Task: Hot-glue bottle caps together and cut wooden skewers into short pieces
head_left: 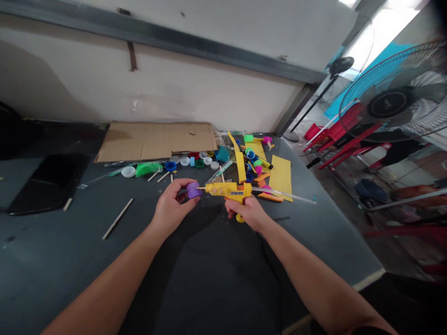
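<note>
Between the thumb and fingers of my left hand (174, 204) is a purple bottle cap (193, 190), held above the table. My right hand (247, 210) grips the handle of a yellow glue gun (228, 190), its nozzle pointing left and meeting or nearly meeting the cap. A clear glue stick (286, 194) sticks out from the gun's back end. Whether glue is coming out is too small to tell. Behind the hands lie loose bottle caps, among them a blue one (170, 166) and a white one (185, 160).
A cardboard sheet (157, 142) lies against the wall. Yellow pieces (281, 177) and colourful caps crowd the right side. At left are a wooden stick (118, 218), a green plastic bag (148, 169) and a black phone-like slab (47, 184). A fan (391, 102) stands beyond the table.
</note>
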A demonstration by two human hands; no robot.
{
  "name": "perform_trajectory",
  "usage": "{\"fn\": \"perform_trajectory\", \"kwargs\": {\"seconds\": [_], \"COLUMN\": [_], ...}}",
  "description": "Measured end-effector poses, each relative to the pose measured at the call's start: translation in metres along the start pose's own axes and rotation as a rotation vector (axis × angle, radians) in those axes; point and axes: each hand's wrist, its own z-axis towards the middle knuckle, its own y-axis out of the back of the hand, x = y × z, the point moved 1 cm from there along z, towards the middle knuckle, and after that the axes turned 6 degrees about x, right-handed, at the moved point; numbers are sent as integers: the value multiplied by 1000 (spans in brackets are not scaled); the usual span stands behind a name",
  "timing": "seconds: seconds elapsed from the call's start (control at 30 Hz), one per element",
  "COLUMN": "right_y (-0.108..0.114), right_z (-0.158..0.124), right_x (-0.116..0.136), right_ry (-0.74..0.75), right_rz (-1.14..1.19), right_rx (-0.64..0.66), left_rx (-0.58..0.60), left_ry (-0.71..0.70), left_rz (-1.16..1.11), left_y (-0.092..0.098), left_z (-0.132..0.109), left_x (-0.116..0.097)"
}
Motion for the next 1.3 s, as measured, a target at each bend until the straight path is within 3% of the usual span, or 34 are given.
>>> {"fn": "perform_trajectory", "kwargs": {"seconds": [0.37, 0.57, 1.3], "right_y": [2, -2, 9], "right_z": [-2, -4, -4], "right_x": [2, 5, 1], "right_ry": [-12, -8, -23], "right_rz": [-50, -54, -116], "right_rx": [-12, 41, 34], "left_rx": [-19, -11, -94], "left_ry": [-153, -183, -398], "left_rz": [303, 354, 536], "left_y": [2, 1, 0], "left_z": [0, 1, -1], "left_x": [-3, -4, -4]}}
